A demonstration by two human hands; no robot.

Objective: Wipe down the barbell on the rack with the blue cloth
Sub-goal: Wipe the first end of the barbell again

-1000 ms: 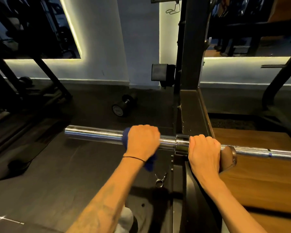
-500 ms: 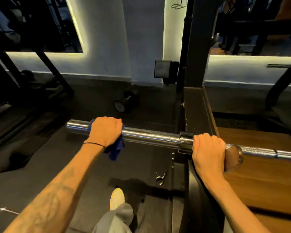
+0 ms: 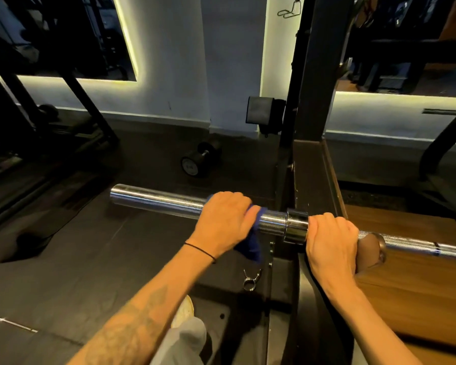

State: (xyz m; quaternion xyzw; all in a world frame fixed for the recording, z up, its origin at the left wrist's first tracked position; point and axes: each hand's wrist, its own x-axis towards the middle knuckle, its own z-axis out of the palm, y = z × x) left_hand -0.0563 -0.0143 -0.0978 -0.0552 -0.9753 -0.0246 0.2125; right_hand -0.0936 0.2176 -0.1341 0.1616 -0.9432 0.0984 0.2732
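A chrome barbell (image 3: 158, 200) lies across the black rack (image 3: 316, 106), its thick sleeve pointing left. My left hand (image 3: 225, 219) grips the blue cloth (image 3: 249, 246) wrapped round the sleeve, a short way left of the collar (image 3: 296, 229). A corner of the cloth hangs below the bar. My right hand (image 3: 331, 243) grips the bar's shaft just right of the collar, over the rack's brown hook (image 3: 371, 250). The knurled shaft runs on to the right edge.
A black dumbbell (image 3: 199, 160) lies on the dark floor behind the bar. A spring collar clip (image 3: 250, 279) lies on the floor under my left hand. A wooden platform (image 3: 419, 285) spreads to the right. My shoe (image 3: 183, 310) and trouser leg show at the bottom.
My left hand slid the cloth left toward the sleeve's end, then back right to near the collar. My right hand kept its grip by the collar.
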